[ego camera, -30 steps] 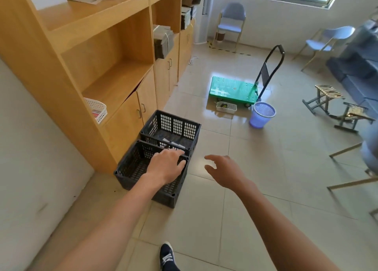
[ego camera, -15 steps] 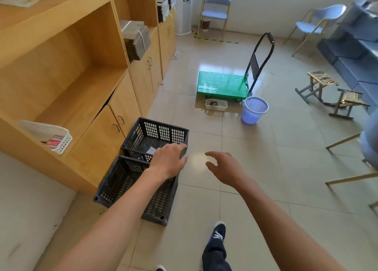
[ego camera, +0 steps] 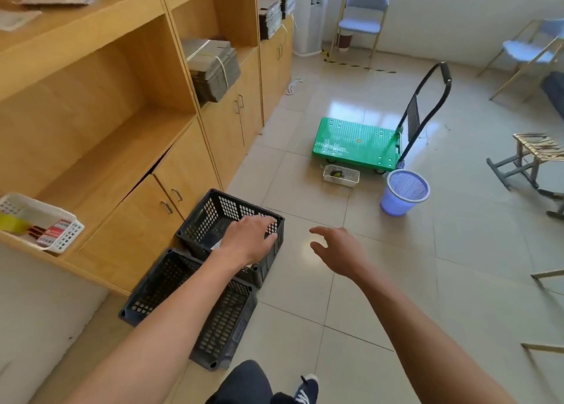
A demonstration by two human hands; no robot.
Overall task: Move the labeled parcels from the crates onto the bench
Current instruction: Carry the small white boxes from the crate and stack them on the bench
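left hand (ego camera: 247,242): bare, no glove, ring or watch visible
right hand (ego camera: 337,252): bare, same, nothing on the wrist
forearms: bare along the whole visible length, no sleeve in frame
trousers (ego camera: 244,383): dark navy, plain fabric, one knee visible
shoe (ego camera: 306,389): dark navy canvas sneaker, white laces, white toe cap and sole edge

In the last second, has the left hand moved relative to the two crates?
Yes. The left hand went from the near crate to over the far crate, away from the person.
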